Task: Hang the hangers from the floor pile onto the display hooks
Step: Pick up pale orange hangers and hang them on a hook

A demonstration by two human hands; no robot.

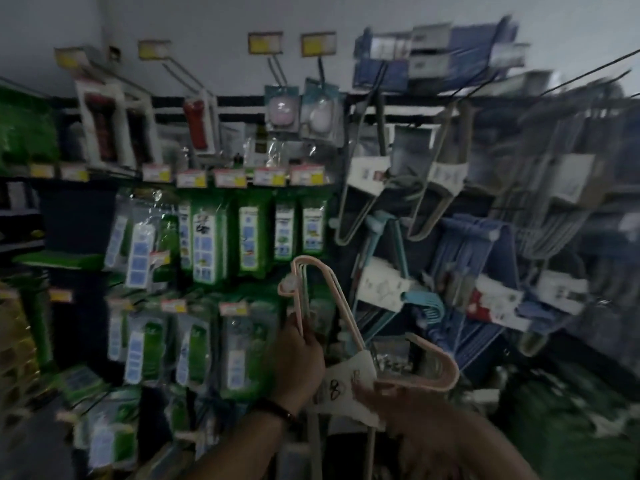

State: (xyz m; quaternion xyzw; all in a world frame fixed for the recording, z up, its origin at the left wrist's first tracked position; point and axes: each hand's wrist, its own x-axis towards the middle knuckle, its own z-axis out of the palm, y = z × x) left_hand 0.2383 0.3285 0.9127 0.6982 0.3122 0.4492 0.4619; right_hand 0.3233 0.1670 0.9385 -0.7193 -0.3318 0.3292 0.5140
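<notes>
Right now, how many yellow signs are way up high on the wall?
4. One sign at far left, one to its right, and two side by side near the middle. More may hide behind the blue packs.

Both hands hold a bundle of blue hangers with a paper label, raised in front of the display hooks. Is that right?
Not quite: the head view shows the hangers are pink, not blue. The rest stands: the left hand and right hand both hold the bundle, which carries a paper label, raised in front of the display hooks.
</notes>
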